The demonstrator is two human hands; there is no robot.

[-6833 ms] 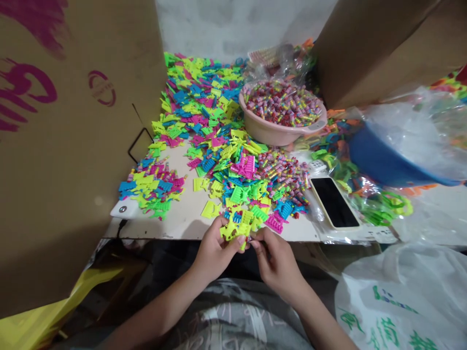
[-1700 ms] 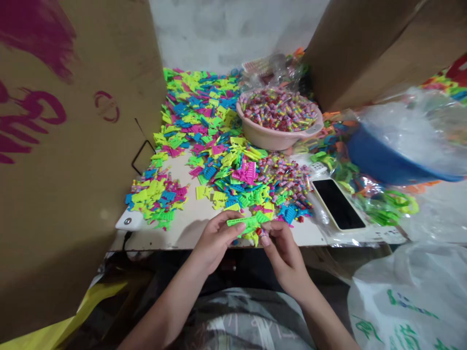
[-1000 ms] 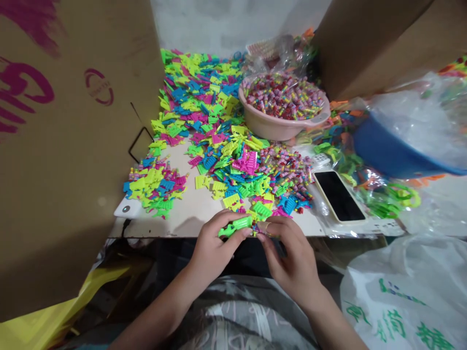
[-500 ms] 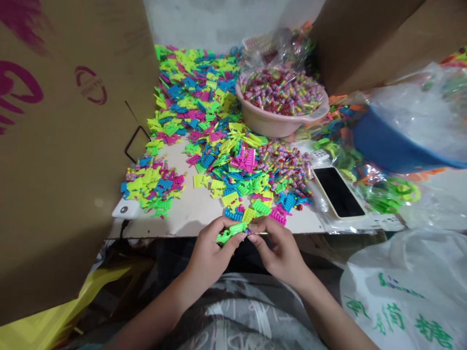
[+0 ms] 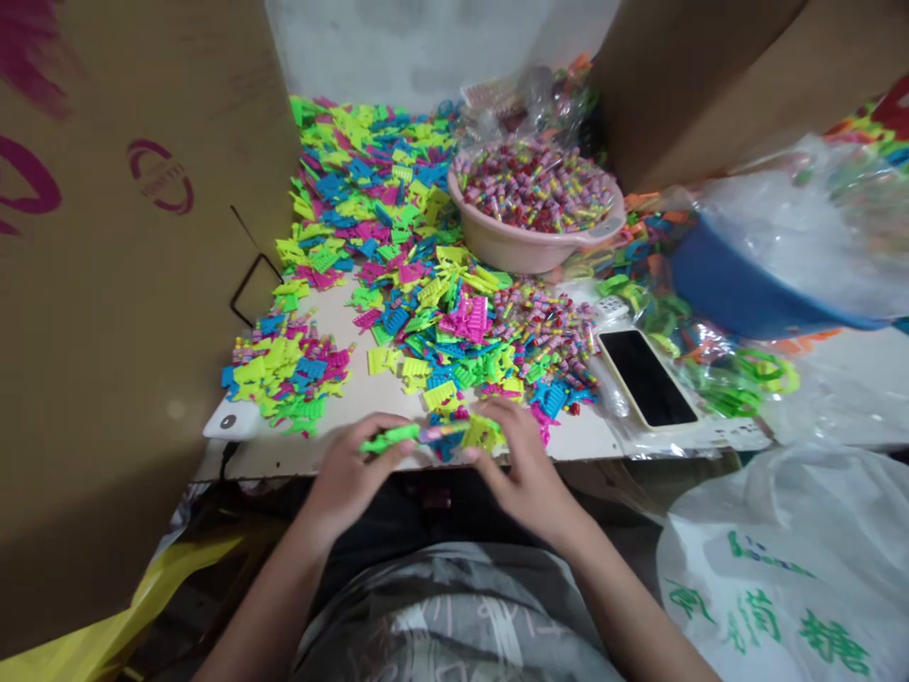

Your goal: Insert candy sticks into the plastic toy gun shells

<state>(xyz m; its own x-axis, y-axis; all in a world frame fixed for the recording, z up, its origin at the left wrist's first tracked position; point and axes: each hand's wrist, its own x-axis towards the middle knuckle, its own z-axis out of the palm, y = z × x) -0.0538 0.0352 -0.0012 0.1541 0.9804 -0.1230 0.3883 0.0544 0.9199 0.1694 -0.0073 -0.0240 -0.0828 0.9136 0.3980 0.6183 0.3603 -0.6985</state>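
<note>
My left hand [image 5: 359, 464] is closed on a bright green plastic toy piece [image 5: 390, 438], pinched between thumb and fingers above the table's front edge. From the toy's right end a small pink-and-yellow wrapped candy tube [image 5: 441, 432] points right, blurred by motion. My right hand [image 5: 515, 464] is at the near edge of the pile, thumb and fingers around a yellow plastic toy piece [image 5: 483, 433]. Behind both hands spreads the pile of green, yellow, blue and pink toy pieces [image 5: 440, 332]. Loose wrapped candy tubes [image 5: 546, 327] lie to its right.
A pink basin [image 5: 511, 244] heaped with candy tubes stands behind. On the left, a smaller heap [image 5: 284, 369] lies beside a large cardboard box [image 5: 142, 313]. Rightward are a phone [image 5: 650, 379], a blue basin [image 5: 753, 294] and a white plastic bag [image 5: 781, 568].
My hands have come apart. The left has moved left with the green toy and candy tube; the right has let go of the tube and closed around a yellow piece. The view has shifted slightly.
</note>
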